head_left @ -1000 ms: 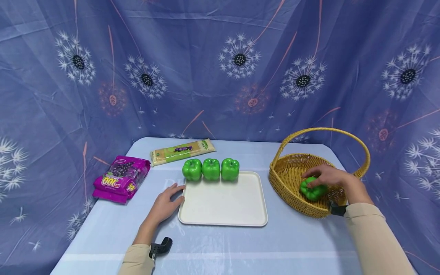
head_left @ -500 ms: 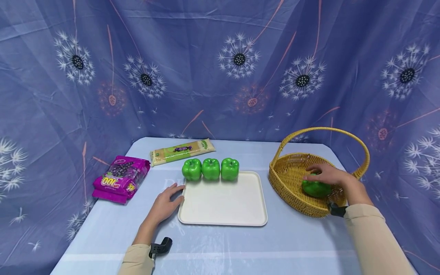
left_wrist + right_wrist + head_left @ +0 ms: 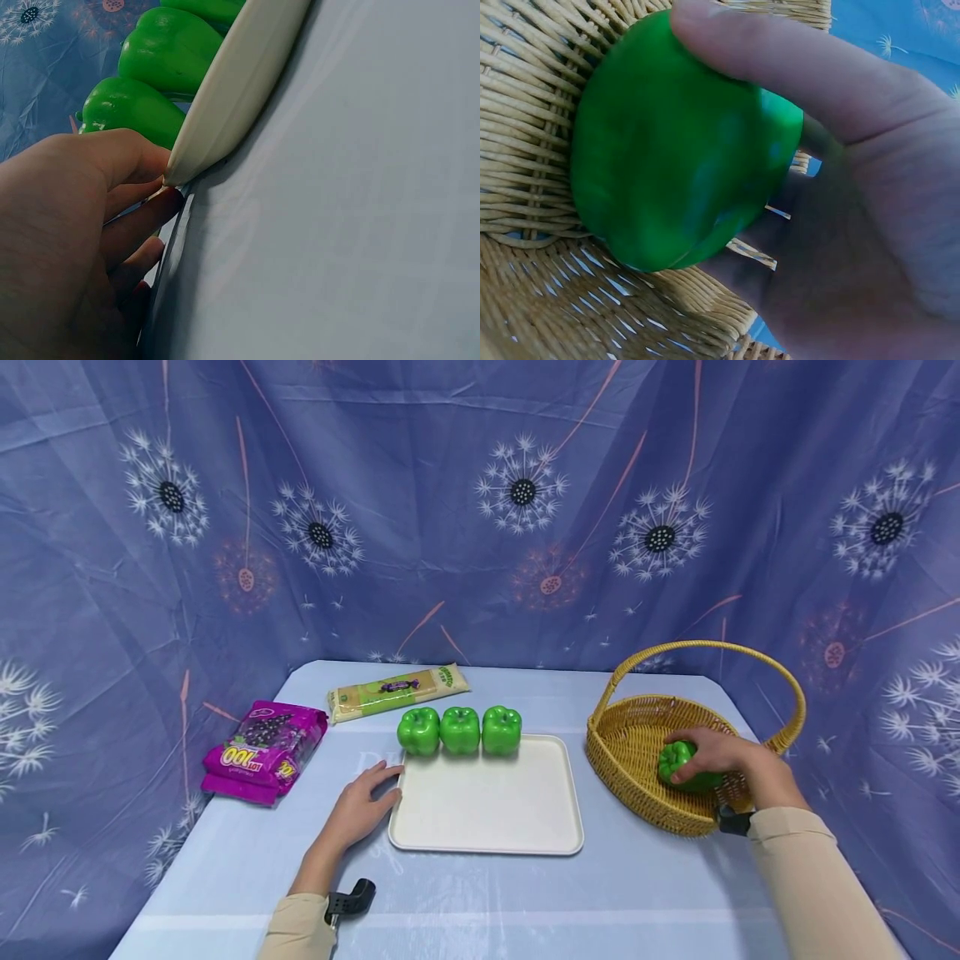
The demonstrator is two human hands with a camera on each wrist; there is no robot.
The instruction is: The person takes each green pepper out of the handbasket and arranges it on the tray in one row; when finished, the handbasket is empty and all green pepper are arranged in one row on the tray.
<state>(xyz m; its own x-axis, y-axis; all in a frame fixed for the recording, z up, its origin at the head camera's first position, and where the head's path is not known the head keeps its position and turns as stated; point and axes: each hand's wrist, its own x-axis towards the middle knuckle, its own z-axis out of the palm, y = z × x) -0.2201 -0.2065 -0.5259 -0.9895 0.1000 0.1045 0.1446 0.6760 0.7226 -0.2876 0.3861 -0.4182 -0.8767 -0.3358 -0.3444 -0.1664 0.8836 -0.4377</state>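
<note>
Inside the wicker basket on the right, my right hand grips a green bell pepper. The right wrist view shows the thumb laid over the pepper's glossy side, the other fingers reaching round behind it and partly hidden. My left hand rests at the left rim of a white tray, its fingertips touching the edge. Along the tray's far edge, three green bell peppers stand in a row: a left one, a middle one and a right one.
A purple snack bag lies at the table's left edge. Behind the row of peppers is a long beige-and-green packet. The basket's tall handle arches over its opening. A blue dandelion-print curtain hangs behind the table.
The right hand has lowered a little and its fingers have closed round the pepper, which has turned slightly in the basket. The left hand and the tray have stayed put.
</note>
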